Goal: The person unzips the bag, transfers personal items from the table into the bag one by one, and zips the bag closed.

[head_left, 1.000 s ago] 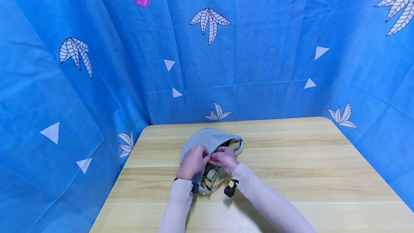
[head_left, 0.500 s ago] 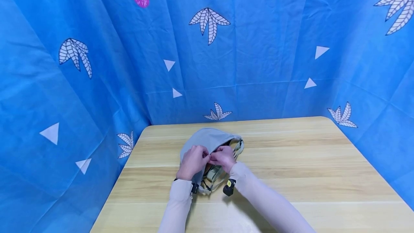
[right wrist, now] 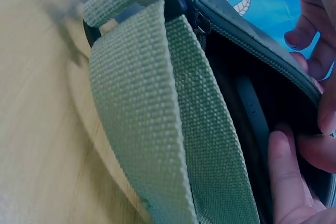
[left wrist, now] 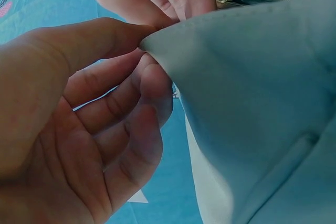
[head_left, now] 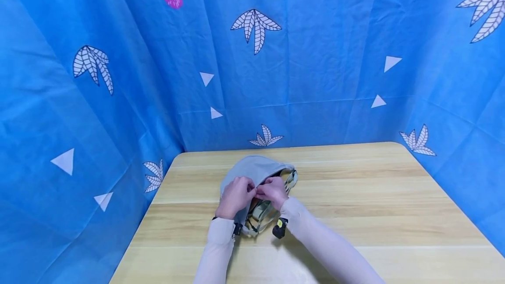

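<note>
A grey-green shoulder bag point(head_left: 252, 168) lies on the table, its zipped mouth open toward the right. My left hand point(head_left: 235, 196) pinches the fabric rim of that mouth between thumb and fingers; the left wrist view shows the pinched cloth corner point(left wrist: 157, 45). Close against it, my right hand point(head_left: 273, 190) grips at the same rim, with curled fingers reaching into the mouth. In the right wrist view, one fingertip point(right wrist: 278, 142) lies beside a slim blue-grey object point(right wrist: 251, 106) with small raised marks on its edge. The rest of that object is hidden in the dark interior.
A woven pale-green strap point(right wrist: 134, 87) with a dark buckle loops out beside the bag's mouth. The zipper pull point(right wrist: 203, 23) hangs at the end of the opening. The wooden table point(head_left: 355, 196) stretches to the right, and a blue patterned curtain point(head_left: 315, 56) stands behind.
My right hand turns slightly at the bag's mouth, its fingers more curled than one second ago. The left hand and the bag stay put.
</note>
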A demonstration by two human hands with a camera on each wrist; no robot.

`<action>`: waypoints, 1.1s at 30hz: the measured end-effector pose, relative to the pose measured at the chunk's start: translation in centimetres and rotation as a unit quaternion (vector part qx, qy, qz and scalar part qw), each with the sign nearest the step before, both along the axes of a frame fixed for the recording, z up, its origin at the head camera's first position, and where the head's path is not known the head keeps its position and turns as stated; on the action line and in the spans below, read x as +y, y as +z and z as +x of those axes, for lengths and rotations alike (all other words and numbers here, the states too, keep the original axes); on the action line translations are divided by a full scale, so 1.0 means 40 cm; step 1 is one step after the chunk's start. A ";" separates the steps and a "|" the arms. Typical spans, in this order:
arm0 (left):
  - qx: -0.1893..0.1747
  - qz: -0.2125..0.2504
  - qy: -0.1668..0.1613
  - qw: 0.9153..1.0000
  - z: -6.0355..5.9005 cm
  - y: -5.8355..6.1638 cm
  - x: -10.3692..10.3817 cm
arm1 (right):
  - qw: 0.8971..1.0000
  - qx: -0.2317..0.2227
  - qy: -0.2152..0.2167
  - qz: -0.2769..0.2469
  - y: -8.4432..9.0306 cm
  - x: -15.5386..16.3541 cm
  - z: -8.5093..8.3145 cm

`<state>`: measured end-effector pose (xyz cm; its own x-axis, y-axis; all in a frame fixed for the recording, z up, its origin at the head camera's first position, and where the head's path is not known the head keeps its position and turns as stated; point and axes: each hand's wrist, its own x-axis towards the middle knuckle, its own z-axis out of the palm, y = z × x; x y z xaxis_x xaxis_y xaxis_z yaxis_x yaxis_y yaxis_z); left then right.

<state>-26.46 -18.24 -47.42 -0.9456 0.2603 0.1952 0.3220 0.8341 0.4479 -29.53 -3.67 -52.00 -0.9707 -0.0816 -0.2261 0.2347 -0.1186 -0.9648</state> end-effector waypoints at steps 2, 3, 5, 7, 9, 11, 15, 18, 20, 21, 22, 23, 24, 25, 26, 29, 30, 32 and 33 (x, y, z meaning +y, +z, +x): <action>-0.003 0.001 0.001 1.000 0.001 -0.003 0.003 | 1.000 0.003 0.008 -0.005 -0.002 0.006 0.002; -0.003 0.003 0.001 1.000 0.001 -0.004 0.005 | 1.000 0.002 0.014 -0.010 -0.004 0.011 0.002; -0.006 0.002 0.002 1.000 0.001 -0.008 0.008 | 0.999 -0.001 0.028 -0.027 -0.008 0.020 0.004; -0.007 0.001 0.001 1.000 0.001 -0.011 0.011 | 0.998 -0.001 0.041 -0.046 -0.010 0.031 0.008; -0.005 0.002 -0.001 1.000 0.001 -0.012 0.013 | 0.997 -0.004 0.050 -0.063 -0.012 0.046 0.011; -0.004 0.001 -0.001 1.000 0.001 -0.012 0.015 | 0.996 -0.004 0.056 -0.066 -0.009 0.062 0.014; -0.002 -0.003 -0.001 1.000 -0.002 -0.015 0.015 | 0.997 -0.012 0.060 -0.048 -0.008 0.104 0.016; -0.003 -0.004 -0.004 1.000 -0.006 -0.022 0.014 | 0.997 -0.020 0.057 -0.038 -0.011 0.141 0.012; -0.007 0.001 -0.008 1.000 -0.008 -0.027 0.012 | 0.998 -0.025 0.055 -0.031 -0.009 0.166 0.008; -0.009 0.004 -0.009 1.000 -0.008 -0.029 0.010 | 0.998 -0.025 0.053 -0.027 -0.007 0.178 0.005; -0.009 0.009 -0.012 1.000 -0.008 -0.031 0.007 | 0.998 -0.023 0.051 -0.022 -0.005 0.190 0.002; -0.011 0.015 -0.016 1.000 -0.006 -0.032 0.003 | 0.998 -0.022 0.049 -0.016 -0.003 0.201 -0.001; -0.014 0.022 -0.020 0.999 -0.003 -0.031 -0.002 | 0.999 -0.021 0.048 -0.011 0.000 0.211 -0.004; -0.015 0.029 -0.022 0.999 0.002 -0.031 -0.007 | 0.999 -0.019 0.046 -0.006 0.003 0.220 -0.007; -0.014 0.033 -0.023 0.999 0.008 -0.030 -0.014 | 0.999 -0.017 0.045 0.001 0.006 0.229 -0.010; -0.017 0.058 -0.017 0.998 0.038 -0.022 -0.038 | 0.999 -0.015 0.042 0.013 0.015 0.254 -0.020; -0.016 0.069 -0.010 0.997 0.049 -0.020 -0.047 | 0.999 -0.011 0.041 0.018 0.019 0.262 -0.024; -0.017 0.099 0.008 0.995 0.073 -0.018 -0.066 | 0.999 -0.007 0.033 0.025 0.026 0.277 -0.033; -0.022 0.120 0.019 0.992 0.086 -0.017 -0.075 | 0.999 -0.005 0.029 0.026 0.028 0.284 -0.038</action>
